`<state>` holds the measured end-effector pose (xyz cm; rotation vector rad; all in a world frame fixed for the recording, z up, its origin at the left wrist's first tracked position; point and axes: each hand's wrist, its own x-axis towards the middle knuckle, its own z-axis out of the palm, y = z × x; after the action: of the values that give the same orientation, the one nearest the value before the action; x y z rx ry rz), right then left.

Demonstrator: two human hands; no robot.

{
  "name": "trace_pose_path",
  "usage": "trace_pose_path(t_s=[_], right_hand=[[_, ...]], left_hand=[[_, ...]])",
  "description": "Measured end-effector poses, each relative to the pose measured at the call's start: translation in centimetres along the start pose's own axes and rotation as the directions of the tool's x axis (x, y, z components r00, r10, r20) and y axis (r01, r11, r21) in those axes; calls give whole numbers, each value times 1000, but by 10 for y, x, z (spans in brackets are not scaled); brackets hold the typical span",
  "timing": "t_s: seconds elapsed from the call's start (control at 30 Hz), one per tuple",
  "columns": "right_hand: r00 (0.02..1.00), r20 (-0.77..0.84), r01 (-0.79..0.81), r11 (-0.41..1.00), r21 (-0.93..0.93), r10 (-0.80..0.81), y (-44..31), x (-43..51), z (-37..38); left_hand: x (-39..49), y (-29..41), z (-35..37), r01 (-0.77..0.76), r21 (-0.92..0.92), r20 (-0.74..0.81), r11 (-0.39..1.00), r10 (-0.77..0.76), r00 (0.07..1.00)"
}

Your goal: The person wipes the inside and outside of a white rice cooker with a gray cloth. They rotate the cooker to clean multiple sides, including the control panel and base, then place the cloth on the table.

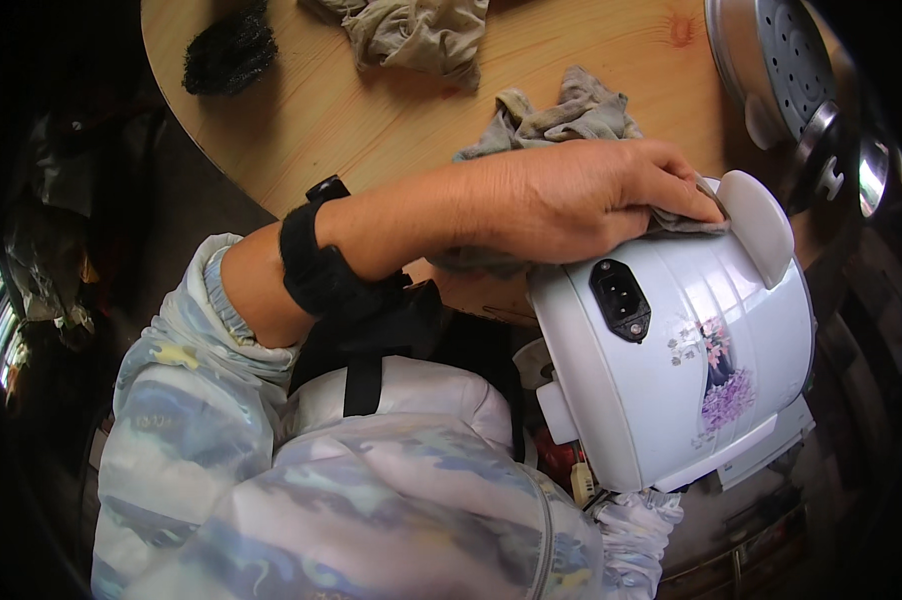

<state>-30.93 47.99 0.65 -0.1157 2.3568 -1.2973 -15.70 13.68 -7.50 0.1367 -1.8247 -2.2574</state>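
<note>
My left hand reaches across from the left and pinches a grey cloth against the side of a white rice cooker. The cooker lies tipped over by the table's edge, its black power inlet facing up and a flower print beside it. One white handle sticks up just past my fingertips. More folds of grey cloth show behind the hand and below the wrist; I cannot tell whether all is one piece. My right hand is out of view; only its gathered sleeve cuff shows below the cooker.
On the round wooden table lie a black scouring pad and a crumpled beige cloth. At the far right stand a metal pot with a perforated steamer plate and a lid with a knob. A pale plug hangs below the cooker.
</note>
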Motion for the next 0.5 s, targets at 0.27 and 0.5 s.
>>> trace_pose_path(t_s=[0.27,0.5], right_hand=[[1000,-4,-2,1000,5,2,2,-1,4],[1000,-19,13,999,35,-12,4,-2,9]], left_hand=[[-7,-28,-1,410,173,53,896,-424,904],[-29,-9,-7,395,81,74,915,-401,913]])
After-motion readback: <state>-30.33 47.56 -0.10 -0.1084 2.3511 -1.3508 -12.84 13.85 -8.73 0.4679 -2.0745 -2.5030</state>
